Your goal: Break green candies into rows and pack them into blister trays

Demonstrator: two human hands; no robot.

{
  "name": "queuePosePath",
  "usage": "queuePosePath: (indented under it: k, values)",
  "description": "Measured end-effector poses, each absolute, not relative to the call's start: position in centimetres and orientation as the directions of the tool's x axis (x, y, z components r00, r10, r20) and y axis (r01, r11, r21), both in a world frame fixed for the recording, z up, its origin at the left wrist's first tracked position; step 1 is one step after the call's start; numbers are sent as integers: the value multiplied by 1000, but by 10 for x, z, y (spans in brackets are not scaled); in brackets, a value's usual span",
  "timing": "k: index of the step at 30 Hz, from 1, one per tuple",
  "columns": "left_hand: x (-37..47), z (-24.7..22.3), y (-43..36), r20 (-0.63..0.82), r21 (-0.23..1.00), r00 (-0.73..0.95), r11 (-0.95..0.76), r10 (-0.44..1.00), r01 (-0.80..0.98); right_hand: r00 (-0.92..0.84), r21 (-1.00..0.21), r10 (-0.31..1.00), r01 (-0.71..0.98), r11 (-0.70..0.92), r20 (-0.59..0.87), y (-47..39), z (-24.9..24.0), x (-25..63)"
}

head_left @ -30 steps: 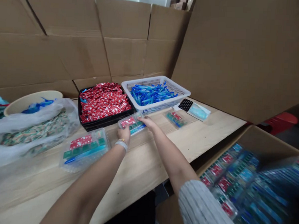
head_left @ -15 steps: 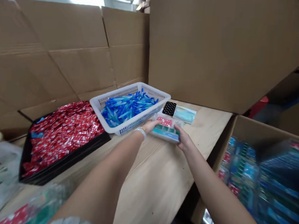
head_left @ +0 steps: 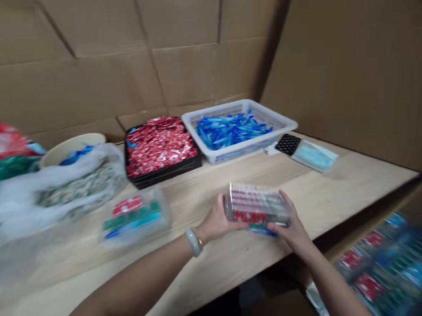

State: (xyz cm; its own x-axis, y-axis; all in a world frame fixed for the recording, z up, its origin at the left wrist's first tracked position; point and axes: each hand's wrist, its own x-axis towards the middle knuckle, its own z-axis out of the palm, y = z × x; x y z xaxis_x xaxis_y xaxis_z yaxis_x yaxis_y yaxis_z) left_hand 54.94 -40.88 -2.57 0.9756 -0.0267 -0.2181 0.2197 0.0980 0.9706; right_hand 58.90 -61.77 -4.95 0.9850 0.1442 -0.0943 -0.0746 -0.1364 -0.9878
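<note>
Above the wooden table, my left hand (head_left: 219, 223) and my right hand (head_left: 294, 230) grip opposite ends of a stack of clear plastic packs (head_left: 253, 202). The stack is tilted so its layered side faces me, with red, green and blue contents showing through; motion blurs it. Fingers of both hands wrap round its ends. To the left of my left hand, more clear packs (head_left: 133, 215) with red, green and blue contents lie on the tabletop (head_left: 190, 275), apart from my hands.
Behind the hands stand a white basket (head_left: 248, 150) of blue pen-like pieces and a black tray (head_left: 164, 172) of red packets. A plastic bag (head_left: 13, 209) and beige bowl (head_left: 55, 155) are left. A dotted black case (head_left: 288, 144) lies back right. An open carton (head_left: 415, 201) holds packs.
Both hands have brought the packs nearer and tipped them, so their layered side now shows. The view has swung left, bringing the bag, bowl and other packs further into sight.
</note>
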Motion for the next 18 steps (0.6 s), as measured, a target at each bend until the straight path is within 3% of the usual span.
queuePosePath:
  k: [5, 7, 9, 11, 13, 15, 18]
  values:
    - [451, 21, -374, -35, 998, 998, -53, 61, 38, 937, -982, 313, -108, -157, -153, -574, -18, 530]
    - [425, 55, -348, -10, 994, 985, -106, 172, 29, 925, -989, 355, -112, -96, -139, -536, 19, 520]
    - [405, 91, -310, -12, 983, 946, -168, 324, 69, 850, -980, 489, -187, -73, -198, -485, 57, 517]
    - [393, 117, -266, -99, 973, 923, -158, 373, 168, 743, -963, 619, -255, -93, -256, -428, 86, 518]
    - [389, 129, -226, -248, 964, 909, -6, 334, 265, 631, -941, 702, -278, -192, -330, -377, 100, 523]
    - [389, 127, -198, -433, 901, 857, 173, 280, 398, 577, -877, 662, -271, -397, -478, -340, 100, 529]
    - [389, 112, -179, -620, 750, 775, 381, 119, 541, 519, -807, 619, -345, -480, -590, -316, 90, 532]
